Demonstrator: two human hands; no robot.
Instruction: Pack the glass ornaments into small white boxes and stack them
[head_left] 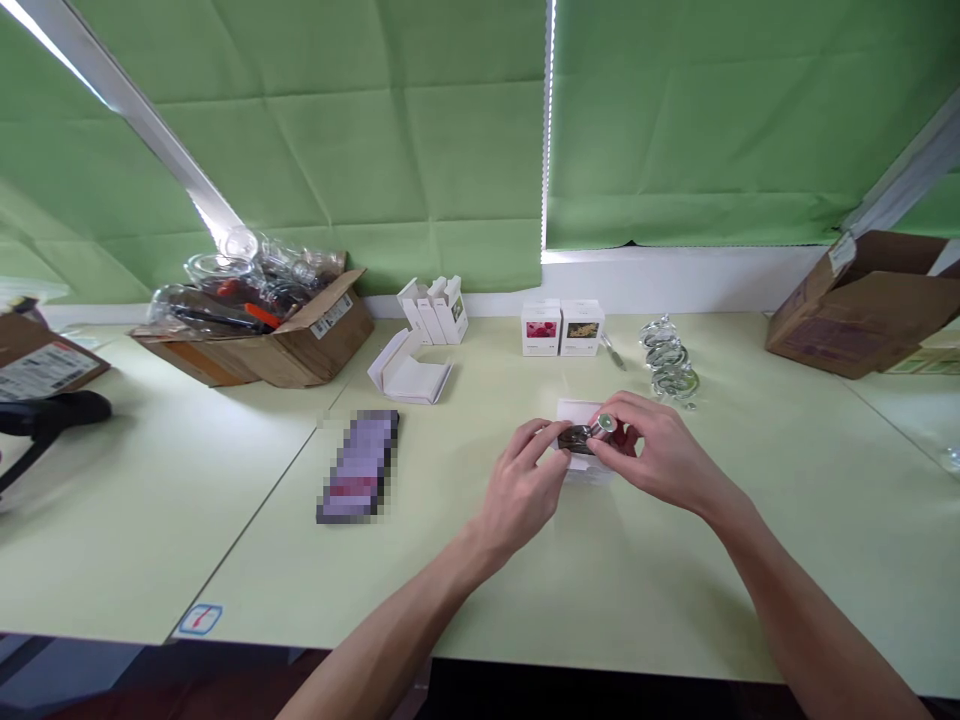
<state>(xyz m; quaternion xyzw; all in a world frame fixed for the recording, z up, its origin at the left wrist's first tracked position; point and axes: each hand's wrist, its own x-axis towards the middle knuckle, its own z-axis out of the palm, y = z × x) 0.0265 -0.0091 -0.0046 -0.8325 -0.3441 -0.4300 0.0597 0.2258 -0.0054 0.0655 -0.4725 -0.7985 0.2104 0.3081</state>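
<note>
An open small white box [589, 474] stands on the table in front of me, its flap raised at the back. Over its opening, my left hand [525, 482] pinches a dark, glossy, see-through item [574, 438] between thumb and fingers. From the other side, my right hand [654, 448] grips a small silver cylinder [603, 427] with a greenish round end facing me. The cylinder and the dark item touch or lie very close together; I cannot tell whether they are joined. My fingers cover part of both things and the box's upper edge.
Two closed white boxes [561, 328] with picture labels stand at the back, near a small tube [613, 351] and a stack of shiny clear-wrapped pieces [667, 358]. Unfolded white cartons [410, 368], a phone [358, 466] and a full cardboard box [322, 335] lie leftward. Another cardboard box [855, 300] is right.
</note>
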